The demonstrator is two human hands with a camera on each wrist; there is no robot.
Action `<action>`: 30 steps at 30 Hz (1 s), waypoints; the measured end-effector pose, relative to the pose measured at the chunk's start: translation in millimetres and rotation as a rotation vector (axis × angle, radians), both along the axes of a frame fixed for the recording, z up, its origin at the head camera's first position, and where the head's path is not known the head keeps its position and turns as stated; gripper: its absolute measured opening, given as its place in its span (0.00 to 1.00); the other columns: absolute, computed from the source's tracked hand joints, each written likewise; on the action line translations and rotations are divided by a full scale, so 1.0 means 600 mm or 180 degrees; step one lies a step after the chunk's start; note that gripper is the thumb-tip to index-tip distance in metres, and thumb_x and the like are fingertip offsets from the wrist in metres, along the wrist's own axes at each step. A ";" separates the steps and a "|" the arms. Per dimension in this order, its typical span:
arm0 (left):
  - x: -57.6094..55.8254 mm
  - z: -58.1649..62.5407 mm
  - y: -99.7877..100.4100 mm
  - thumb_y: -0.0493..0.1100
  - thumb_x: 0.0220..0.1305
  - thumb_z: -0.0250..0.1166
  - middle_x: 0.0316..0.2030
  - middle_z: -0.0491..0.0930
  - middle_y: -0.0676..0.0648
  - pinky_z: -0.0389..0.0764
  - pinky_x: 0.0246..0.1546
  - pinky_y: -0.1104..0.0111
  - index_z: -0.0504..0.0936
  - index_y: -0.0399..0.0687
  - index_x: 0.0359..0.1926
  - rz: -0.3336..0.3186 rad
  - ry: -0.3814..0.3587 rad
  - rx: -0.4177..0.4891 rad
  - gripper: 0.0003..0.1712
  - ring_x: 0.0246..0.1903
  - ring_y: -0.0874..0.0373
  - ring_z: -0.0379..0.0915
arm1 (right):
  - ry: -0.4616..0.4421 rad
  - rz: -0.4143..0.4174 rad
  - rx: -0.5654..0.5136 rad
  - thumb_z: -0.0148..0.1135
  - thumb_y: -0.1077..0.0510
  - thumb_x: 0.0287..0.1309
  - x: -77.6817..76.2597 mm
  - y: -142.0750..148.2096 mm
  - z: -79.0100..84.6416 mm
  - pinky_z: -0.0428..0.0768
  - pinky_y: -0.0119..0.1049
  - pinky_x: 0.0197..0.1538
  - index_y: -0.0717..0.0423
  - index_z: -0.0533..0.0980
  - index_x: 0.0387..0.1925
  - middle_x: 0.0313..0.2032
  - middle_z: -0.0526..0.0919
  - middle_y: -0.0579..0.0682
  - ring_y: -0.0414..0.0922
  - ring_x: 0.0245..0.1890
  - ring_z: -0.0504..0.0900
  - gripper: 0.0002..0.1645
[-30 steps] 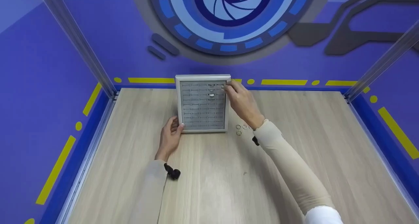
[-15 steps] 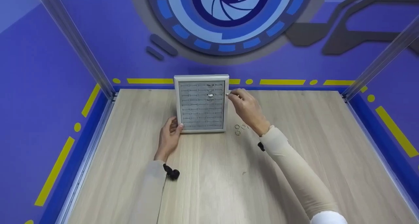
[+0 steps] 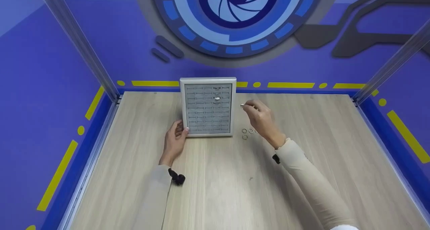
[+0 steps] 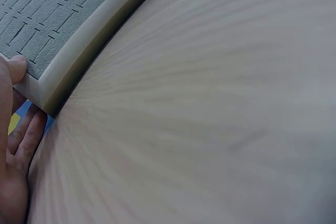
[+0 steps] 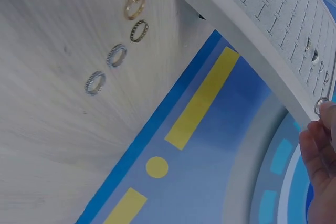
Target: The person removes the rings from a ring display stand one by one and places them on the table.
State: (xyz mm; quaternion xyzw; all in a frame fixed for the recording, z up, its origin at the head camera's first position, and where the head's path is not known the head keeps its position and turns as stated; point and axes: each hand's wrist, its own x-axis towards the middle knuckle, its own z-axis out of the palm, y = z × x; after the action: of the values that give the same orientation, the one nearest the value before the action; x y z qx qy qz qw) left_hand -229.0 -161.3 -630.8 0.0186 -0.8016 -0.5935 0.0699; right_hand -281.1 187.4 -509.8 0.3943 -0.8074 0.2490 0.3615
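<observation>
The tabletop (image 3: 215,189) is pale, its wood grain running from front to back. Toward its far side stands the frame (image 3: 210,135), bottom rail down on the wood. Just right of it, lying flat, come a gold ring (image 5: 128,10) nearest the front, a dark ring (image 5: 134,33) just behind that, then a silver ring (image 5: 111,56) and, farther right, a second silver ring (image 5: 90,84), these two in line with the dark one. Closer to the front is a small brown mark (image 3: 251,178); whether stain or scrap is too small to tell.
</observation>
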 end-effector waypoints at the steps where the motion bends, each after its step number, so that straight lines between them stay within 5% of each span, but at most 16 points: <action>1: 0.000 0.000 0.000 0.49 0.80 0.63 0.64 0.80 0.43 0.82 0.66 0.54 0.74 0.47 0.72 0.0002 -0.0003 0.0000 0.26 0.61 0.49 0.80 | -0.0037 0.0003 -0.0011 0.66 0.76 0.66 0.002 0.003 -0.003 0.88 0.39 0.38 0.67 0.85 0.39 0.41 0.86 0.58 0.51 0.39 0.86 0.06; 30: 0.001 0.002 0.000 0.48 0.80 0.63 0.63 0.81 0.42 0.83 0.65 0.54 0.74 0.47 0.72 -0.0018 0.0044 0.0010 0.26 0.61 0.48 0.81 | -0.0475 -0.0057 0.0230 0.71 0.73 0.64 0.038 0.059 -0.081 0.91 0.43 0.40 0.64 0.86 0.38 0.41 0.86 0.57 0.53 0.39 0.89 0.05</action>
State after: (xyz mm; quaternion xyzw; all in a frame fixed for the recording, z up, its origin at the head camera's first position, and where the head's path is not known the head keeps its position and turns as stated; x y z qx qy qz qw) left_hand -228.5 -161.3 -629.8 0.0123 -0.8002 -0.5950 0.0737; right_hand -258.2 222.5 -558.7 0.3803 -0.8440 0.2451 0.2881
